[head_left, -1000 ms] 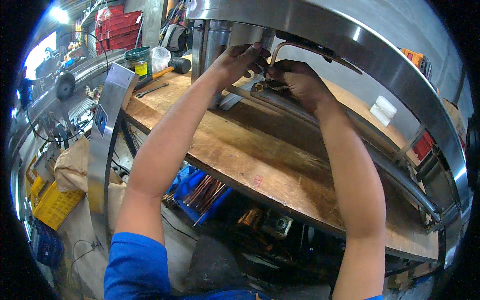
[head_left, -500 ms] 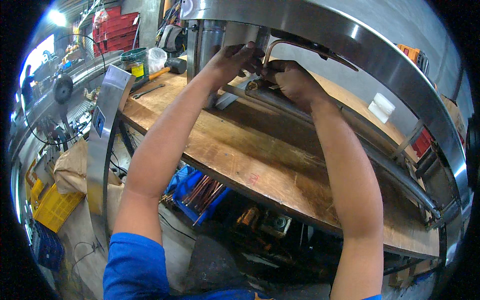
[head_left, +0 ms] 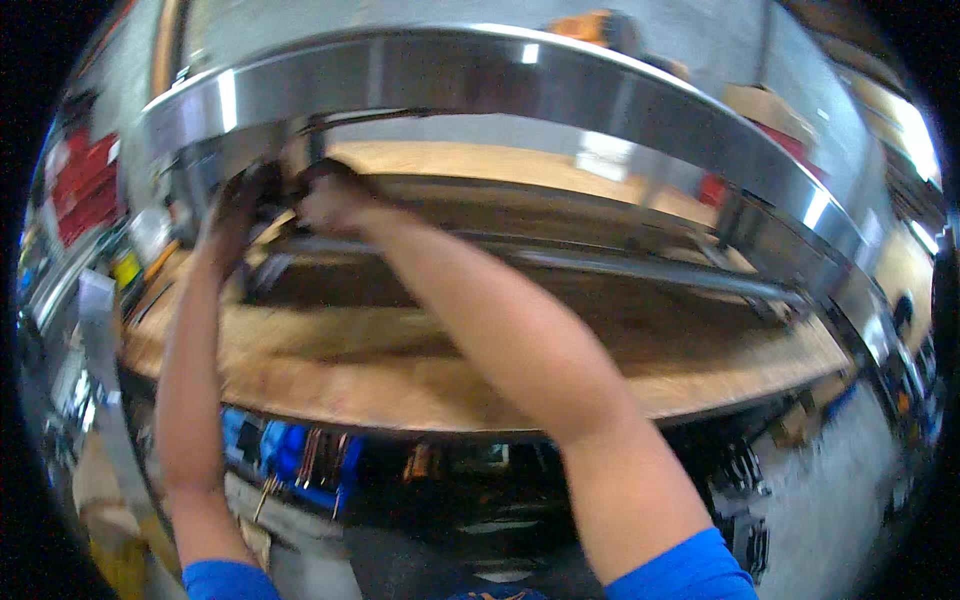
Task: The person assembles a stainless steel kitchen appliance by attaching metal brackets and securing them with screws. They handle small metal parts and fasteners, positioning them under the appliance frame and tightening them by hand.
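Observation:
Motion blurs the view, and the fingers are dark and smeared. My left hand (head_left: 245,205) is raised under the left end of a curved, shiny steel frame (head_left: 470,78). Right beside it, my right hand (head_left: 338,196) is curled at the foot of a thin bent copper-coloured tube (head_left: 297,148), which shows between the hands. A long round metal bar (head_left: 640,265) runs to the right from below them, over a wooden workbench (head_left: 330,360). What the left fingers touch cannot be made out.
A white block (head_left: 604,155) lies on the bench behind the frame. Red crates (head_left: 85,185) are stacked at the far left. Under the bench, a blue bin (head_left: 290,455) holds copper-coloured rods. A curved steel strip (head_left: 110,390) stands by the bench's left end.
My view has swung to the right, so the frame, bench and both hands now lie further left in it. The hands stay close together at the frame's left end.

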Action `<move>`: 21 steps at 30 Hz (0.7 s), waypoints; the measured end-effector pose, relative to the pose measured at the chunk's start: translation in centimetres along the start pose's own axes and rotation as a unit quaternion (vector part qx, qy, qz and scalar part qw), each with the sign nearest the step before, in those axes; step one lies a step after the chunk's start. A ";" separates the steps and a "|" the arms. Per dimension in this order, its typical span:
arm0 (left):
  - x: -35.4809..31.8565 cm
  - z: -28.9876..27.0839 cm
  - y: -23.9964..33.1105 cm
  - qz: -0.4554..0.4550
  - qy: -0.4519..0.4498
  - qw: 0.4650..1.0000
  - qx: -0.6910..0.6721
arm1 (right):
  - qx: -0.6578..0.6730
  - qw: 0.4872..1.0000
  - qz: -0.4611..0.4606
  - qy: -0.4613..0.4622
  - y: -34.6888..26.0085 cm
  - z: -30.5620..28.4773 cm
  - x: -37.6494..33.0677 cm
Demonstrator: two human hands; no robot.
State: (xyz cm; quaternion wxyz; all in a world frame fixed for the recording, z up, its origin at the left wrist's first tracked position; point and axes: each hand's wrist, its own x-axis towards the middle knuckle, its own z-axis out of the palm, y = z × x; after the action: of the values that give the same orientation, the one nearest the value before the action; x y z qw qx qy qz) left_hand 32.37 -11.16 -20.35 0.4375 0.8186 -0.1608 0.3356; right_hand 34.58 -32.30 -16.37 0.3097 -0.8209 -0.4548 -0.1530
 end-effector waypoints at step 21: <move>-6.4 4.0 9.8 0.139 0.071 0.972 0.173 | -0.198 0.935 -0.236 0.175 2.7 -19.6 -31.9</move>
State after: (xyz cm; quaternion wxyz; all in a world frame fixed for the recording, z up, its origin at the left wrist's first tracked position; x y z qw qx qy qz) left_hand 23.90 -20.22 -20.41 0.2481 0.8256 -0.1813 0.4732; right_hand 20.28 -66.82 -19.48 0.1708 -0.6951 -0.5342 -0.4499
